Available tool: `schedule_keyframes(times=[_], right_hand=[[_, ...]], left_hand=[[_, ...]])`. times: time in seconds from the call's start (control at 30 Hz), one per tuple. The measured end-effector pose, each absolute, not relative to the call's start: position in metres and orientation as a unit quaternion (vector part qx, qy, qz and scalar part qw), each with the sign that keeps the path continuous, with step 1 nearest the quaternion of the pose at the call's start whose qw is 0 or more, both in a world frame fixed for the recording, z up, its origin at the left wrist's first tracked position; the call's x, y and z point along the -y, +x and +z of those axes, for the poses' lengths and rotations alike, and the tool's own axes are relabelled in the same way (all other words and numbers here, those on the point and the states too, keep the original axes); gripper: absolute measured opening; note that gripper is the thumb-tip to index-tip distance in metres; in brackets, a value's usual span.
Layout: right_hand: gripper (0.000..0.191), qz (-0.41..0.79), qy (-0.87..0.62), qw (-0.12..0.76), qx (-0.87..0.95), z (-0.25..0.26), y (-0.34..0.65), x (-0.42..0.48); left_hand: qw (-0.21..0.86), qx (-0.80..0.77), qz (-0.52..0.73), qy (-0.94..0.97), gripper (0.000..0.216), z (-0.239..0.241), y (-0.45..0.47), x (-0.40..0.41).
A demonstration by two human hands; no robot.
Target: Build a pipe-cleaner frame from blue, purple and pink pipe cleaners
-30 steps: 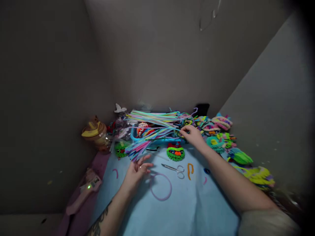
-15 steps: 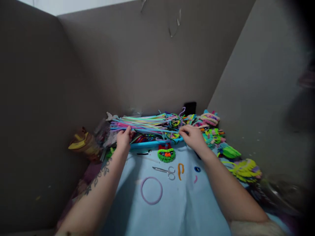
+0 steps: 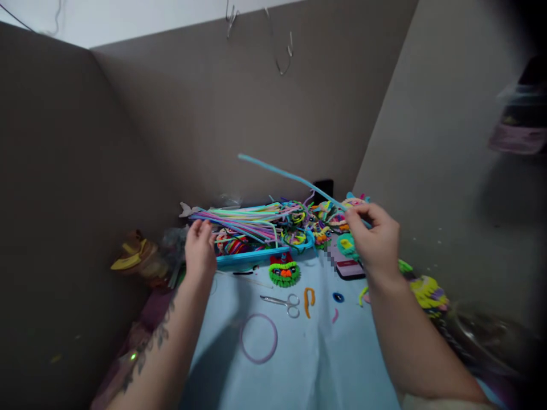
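My right hand [image 3: 378, 242] is closed in a pinch on one end of a light-blue pipe cleaner [image 3: 282, 172]. The stem slants up and left above the tray, its far end free. My left hand [image 3: 200, 247] is beside the left ends of a bundle of pastel pipe cleaners [image 3: 252, 213], its fingers loosely curled and slightly apart, with nothing visible in them. The bundle lies across a blue tray [image 3: 256, 257] of mixed coloured pieces. In front of the tray sits a green and red fuzzy figure [image 3: 284, 273] with eyes and an orange beak.
Small scissors [image 3: 282, 303], a lilac ring [image 3: 242, 337], orange pipe cleaner pieces [image 3: 307, 302], a blue disc [image 3: 338, 297] and a pink scrap [image 3: 335, 315] lie on the light-blue cloth. A phone [image 3: 350, 269] is near my right wrist. Grey panels [image 3: 256, 114] enclose the table.
My right hand has risen to the right, drawing the light-blue pipe cleaner off the bundle. My left hand has shifted slightly left. The view has tilted up a little, and the phone now shows.
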State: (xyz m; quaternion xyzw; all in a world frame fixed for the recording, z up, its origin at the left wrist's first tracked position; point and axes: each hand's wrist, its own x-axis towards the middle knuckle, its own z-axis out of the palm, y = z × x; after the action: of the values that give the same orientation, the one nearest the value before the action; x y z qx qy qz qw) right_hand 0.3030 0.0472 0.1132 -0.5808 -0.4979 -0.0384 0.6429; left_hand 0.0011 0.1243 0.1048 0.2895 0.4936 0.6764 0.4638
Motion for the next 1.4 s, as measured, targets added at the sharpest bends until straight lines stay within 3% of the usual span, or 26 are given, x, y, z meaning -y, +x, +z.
schedule_keyframes(times=[0.07,0.13,0.23,0.3,0.5,0.6,0.7,0.83,1.07,1.23,1.4], right_hand=[[0.013,0.007,-0.551,0.604,0.576,0.112,0.272,-0.040],[0.015,0.065,-0.518,0.511,0.683,0.105,0.243,-0.034],[0.014,0.138,-0.468,0.285,0.825,0.091,0.211,-0.029],[0.014,0.153,-0.458,0.184,0.856,0.083,0.202,-0.030],[0.012,0.198,-0.449,0.085,0.867,0.070,0.219,-0.045],[0.013,0.196,-0.514,0.077,0.831,0.070,0.236,-0.052],[0.017,0.201,-0.539,0.113,0.810,0.071,0.246,-0.058],[0.017,0.208,-0.517,0.167,0.813,0.075,0.226,-0.065],[0.016,0.152,-0.423,0.209,0.868,0.082,0.151,-0.101],[0.022,0.038,-0.472,0.196,0.859,0.066,0.127,-0.140],[0.029,0.005,-0.448,0.172,0.877,0.058,0.108,-0.153]], left_hand=[[0.560,-0.430,0.611,0.358,0.030,0.098,0.013,-0.087],[0.633,-0.398,0.549,0.372,0.042,0.090,0.019,-0.056],[0.625,-0.376,0.592,0.343,0.046,0.078,0.014,-0.031],[0.606,-0.381,0.629,0.304,0.042,0.069,0.004,-0.028],[0.595,-0.406,0.629,0.293,0.038,0.038,-0.014,-0.029],[0.542,-0.393,0.667,0.326,0.035,0.037,-0.027,-0.027],[0.375,-0.362,0.795,0.310,0.023,0.053,-0.047,-0.022],[0.280,-0.300,0.853,0.323,0.015,0.071,-0.064,-0.011],[0.422,-0.372,0.753,0.341,0.022,0.044,-0.058,-0.016],[0.425,-0.383,0.764,0.297,0.023,0.043,-0.062,-0.024],[0.474,-0.374,0.738,0.302,0.024,0.046,-0.061,-0.022]])
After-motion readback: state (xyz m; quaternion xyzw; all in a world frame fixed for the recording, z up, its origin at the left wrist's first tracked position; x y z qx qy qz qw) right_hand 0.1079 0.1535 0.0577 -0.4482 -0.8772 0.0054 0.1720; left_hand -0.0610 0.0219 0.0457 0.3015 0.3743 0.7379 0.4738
